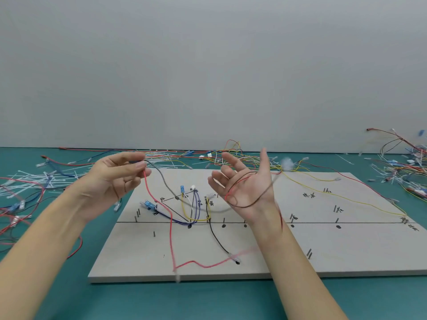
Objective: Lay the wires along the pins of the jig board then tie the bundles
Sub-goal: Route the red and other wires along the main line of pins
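Observation:
The pale jig board [323,245] lies flat on the green table, with dark pins and handwritten marks along a black line. My left hand [117,179] is raised over its left part, pinching the ends of a red wire [171,229] and a grey wire [161,179] between thumb and fingers. My right hand [249,188] is held palm up with fingers spread; a brown wire and a red one loop loosely across the palm and wrist. Purple, yellow, white and black wires [195,209] lie routed near the board's middle pins. A long yellow wire [346,199] crosses the board's right side.
Loose white cable ties [27,181] and wires with connectors litter the table at the left. A tangle of coloured wires [402,167] sits at the far right, more along the back edge [226,155]. A grey wall stands behind.

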The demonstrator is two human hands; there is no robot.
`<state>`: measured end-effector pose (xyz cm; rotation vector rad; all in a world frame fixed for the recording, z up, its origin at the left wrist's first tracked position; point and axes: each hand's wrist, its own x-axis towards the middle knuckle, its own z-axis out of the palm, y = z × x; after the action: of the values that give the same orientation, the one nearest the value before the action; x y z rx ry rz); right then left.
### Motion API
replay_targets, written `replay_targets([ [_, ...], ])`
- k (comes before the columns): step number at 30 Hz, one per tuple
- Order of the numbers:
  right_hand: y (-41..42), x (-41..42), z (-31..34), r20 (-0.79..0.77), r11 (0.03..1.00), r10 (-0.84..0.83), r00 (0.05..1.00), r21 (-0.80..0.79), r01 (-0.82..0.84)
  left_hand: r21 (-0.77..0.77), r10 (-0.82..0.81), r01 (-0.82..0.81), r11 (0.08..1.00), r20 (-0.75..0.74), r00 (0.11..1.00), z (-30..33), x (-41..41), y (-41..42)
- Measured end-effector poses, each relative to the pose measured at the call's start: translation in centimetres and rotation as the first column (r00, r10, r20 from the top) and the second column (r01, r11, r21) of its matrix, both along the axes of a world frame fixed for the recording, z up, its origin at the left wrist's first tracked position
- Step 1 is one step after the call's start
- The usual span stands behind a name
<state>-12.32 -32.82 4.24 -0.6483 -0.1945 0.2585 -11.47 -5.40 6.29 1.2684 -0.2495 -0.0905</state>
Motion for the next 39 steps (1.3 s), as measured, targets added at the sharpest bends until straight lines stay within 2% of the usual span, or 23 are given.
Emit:
replay_targets([
  [4,-0.2,-0.5,0.2,0.086,0.978,0.176,0.981,0.094,-0.184,-0.151,-0.075,0.062,0.987,-0.087,0.993,0.1,-0.3,0.3],
  [7,-0.3,-0.6,0.4,0.138,0.962,0.259,0.956,0.048,-0.268,-0.162,-0.133,0.111,0.98,-0.13,0.983,0.6,-0.8,0.0],
  [10,0.3,-0.7,0.5,0.105,0.956,0.252,0.962,-0.184,-0.23,-0.038,-0.132,0.128,0.991,-0.164,0.978,0.3,-0.5,-0.1],
  [14,2.1,-1.1,0.2,-0.005,0.865,0.155,0.988,-0.482,-0.139,0.011,-0.111,0.116,0.993,-0.22,0.969,0.3,-0.5,-0.5],
  [16,3.0,-1.2,0.1,-0.013,0.808,-0.026,1.0,-0.589,0.014,-0.013,-0.155,0.156,0.988,-0.212,0.965,0.1,-0.6,-0.5],
  [18,3.5,-1.0,-0.4,0.055,0.723,-0.314,0.948,-0.633,0.276,-0.069,-0.197,0.186,0.98,-0.227,0.954,0.1,-0.7,-0.5],
  [20,3.4,-0.6,-1.0,0.238,0.534,-0.573,0.784,-0.618,0.577,-0.138,-0.219,0.189,0.972,-0.252,0.943,0.0,-0.5,-0.5],
  [22,3.0,-0.4,-1.3,0.451,0.306,-0.631,0.631,-0.602,0.737,-0.175,-0.198,0.153,0.973,-0.276,0.94,-0.2,-0.3,-0.6],
  [23,2.9,-0.4,-1.3,0.507,0.259,-0.611,0.608,-0.597,0.759,-0.18,-0.189,0.141,0.974,-0.286,0.939,-0.3,-0.1,-0.6],
  [24,2.9,-0.4,-1.3,0.529,0.26,-0.584,0.616,-0.596,0.759,-0.186,-0.181,0.132,0.974,-0.284,0.941,-0.4,0.1,-0.7],
  [25,3.1,-0.4,-1.2,0.53,0.305,-0.542,0.652,-0.599,0.74,-0.18,-0.164,0.116,0.977,-0.283,0.945,-0.3,-0.1,-0.9],
  [27,3.8,-0.7,-1.0,0.509,0.453,-0.375,0.775,-0.629,0.632,-0.177,-0.131,0.085,0.981,-0.27,0.954,-0.4,-0.1,-1.1],
  [29,4.6,-1.3,-0.8,0.418,0.583,-0.146,0.897,-0.696,0.419,-0.174,-0.11,0.067,0.982,-0.254,0.961,-0.3,-0.2,-1.3],
  [31,5.0,-2.0,-0.6,0.289,0.631,0.061,0.955,-0.753,0.188,-0.181,-0.127,0.085,0.98,-0.233,0.964,-0.4,-0.3,-1.4],
  [35,6.0,-3.2,-0.6,0.175,0.623,0.363,0.915,-0.776,-0.099,-0.16,-0.154,0.122,0.98,-0.204,0.967,-0.5,-0.2,-1.4],
  [37,6.1,-3.5,-0.4,0.152,0.654,0.415,0.897,-0.735,-0.177,-0.122,-0.139,0.116,0.986,-0.199,0.97,-0.4,-0.3,-1.4],
  [39,5.7,-3.5,-0.1,0.147,0.703,0.387,0.91,-0.685,-0.189,-0.064,-0.097,0.086,0.994,-0.196,0.976,-0.4,0.0,-1.0],
])
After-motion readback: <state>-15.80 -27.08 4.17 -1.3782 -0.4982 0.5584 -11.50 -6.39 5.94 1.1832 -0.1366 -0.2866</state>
